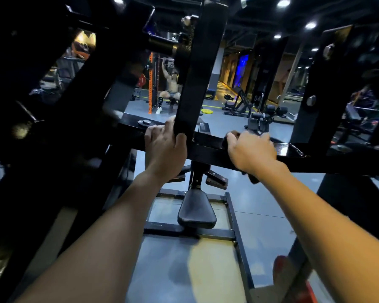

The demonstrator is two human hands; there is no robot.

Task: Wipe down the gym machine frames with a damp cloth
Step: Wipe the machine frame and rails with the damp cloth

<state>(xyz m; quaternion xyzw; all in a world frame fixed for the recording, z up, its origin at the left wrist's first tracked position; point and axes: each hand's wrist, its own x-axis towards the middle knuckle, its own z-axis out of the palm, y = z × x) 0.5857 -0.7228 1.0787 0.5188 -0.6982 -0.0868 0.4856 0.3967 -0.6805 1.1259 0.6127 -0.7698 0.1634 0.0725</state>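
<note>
Item: wiping step in hand, on the black painted steel horizontal crossbar (212, 153) of a gym machine; frame work judged part-way, most members not shown as wiped or unwiped.

Left hand (163, 147): fingers curled over the top of the crossbar, thumb hooked round the foot of the black upright steel post (197, 68) that meets the bar just right of this grip. Holds no cloth; judged to be bracing.

Right hand (251, 149): curled down onto the dark crumpled cloth (232, 137), pressing it against the crossbar. The cloth shows past the fingertips and hangs as a tail under the wrist; nearly the same tone as the bar, dampness not discernible.

Crossbar right of this grip: glossy, catching a light reflection.

Below both grips: black padded vinyl seat (196, 209) on a black floor frame.

Next move, as judged: slide the cloth along the bar under steady pressure, then work round the post joint.
</note>
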